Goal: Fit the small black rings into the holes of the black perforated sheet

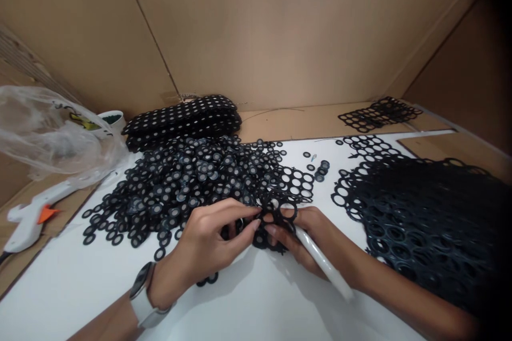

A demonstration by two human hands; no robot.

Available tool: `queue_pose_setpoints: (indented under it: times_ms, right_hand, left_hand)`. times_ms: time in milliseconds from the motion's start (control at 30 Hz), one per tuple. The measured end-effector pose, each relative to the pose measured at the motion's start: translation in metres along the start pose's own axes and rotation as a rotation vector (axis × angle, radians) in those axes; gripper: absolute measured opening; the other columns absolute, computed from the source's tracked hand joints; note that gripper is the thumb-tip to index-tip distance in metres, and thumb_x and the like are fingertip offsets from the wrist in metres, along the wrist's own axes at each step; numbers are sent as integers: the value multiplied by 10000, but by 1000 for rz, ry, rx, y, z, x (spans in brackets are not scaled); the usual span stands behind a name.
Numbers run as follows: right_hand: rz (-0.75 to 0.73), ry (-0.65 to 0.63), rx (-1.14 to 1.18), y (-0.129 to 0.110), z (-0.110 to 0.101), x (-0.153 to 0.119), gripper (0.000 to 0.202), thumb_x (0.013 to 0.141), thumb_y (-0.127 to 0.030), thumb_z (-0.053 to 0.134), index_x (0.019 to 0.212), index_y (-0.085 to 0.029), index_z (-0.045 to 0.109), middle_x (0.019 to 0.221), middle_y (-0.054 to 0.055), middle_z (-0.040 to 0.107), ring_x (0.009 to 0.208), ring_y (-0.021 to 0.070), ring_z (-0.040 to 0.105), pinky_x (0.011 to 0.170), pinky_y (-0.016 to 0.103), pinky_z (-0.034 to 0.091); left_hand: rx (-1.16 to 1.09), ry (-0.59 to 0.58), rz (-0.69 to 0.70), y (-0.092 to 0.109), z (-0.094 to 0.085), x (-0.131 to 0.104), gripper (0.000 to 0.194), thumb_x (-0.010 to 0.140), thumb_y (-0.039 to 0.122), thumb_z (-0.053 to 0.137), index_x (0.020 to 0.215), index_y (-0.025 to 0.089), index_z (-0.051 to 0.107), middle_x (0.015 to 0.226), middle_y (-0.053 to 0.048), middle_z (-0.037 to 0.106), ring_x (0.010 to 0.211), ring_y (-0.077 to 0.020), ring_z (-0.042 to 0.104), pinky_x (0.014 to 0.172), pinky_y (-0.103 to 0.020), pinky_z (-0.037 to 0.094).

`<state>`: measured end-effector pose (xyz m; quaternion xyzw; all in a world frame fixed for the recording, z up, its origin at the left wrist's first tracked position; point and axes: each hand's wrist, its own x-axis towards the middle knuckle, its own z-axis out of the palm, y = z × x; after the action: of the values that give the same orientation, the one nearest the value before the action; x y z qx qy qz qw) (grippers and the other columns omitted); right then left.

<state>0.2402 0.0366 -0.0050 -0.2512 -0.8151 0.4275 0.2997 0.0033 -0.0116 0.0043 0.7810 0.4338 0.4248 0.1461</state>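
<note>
In the head camera's view, we see two bare hands bent over a piece of black ring lattice (pixel 288 213) at the middle of a white desk (pixel 240 306), at the near edge of a heap of small black washers (pixel 176 186). The right hand (pixel 311 232) has its grip clamped on the lattice, with a white pen-like tool (pixel 323 262) slanting across that hand. The left hand (pixel 218 230), a pale-strapped watch (pixel 143 298) at its wrist, brings thumb and forefinger close together at the lattice's left edge; we cannot tell whether that grip pinches anything.

We judge the step in hand to be close fingertip work on the lattice: the right hand steadying it, the left working at its rings. By our reading, the next move calls for a firm right-hand hold and a small, precise motion of the left fingertips, clear of the washers below.

Around the hands, we find a stack of dotted black sheets (pixel 180 117) behind the washers, a dark pile of lattice sheets (pixel 428 218) at right, and a white glue gun (pixel 28 221) with an orange trigger at left, near a clear plastic bag (pixel 60 141).
</note>
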Motion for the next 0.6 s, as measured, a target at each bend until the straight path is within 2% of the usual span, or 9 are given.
queue_pose_setpoints:
  times_ms: [600]
  right_hand:
    - [9,-35,-6,-9,-3,1,183,1054,-227,557,908,-188,660,835,-42,688,734,67,639,703,172,474]
  left_hand:
    - [31,-6,19,1,-1,0,261,930,154,753,1183,217,749,1081,4,752,675,-21,597,610,-126,507]
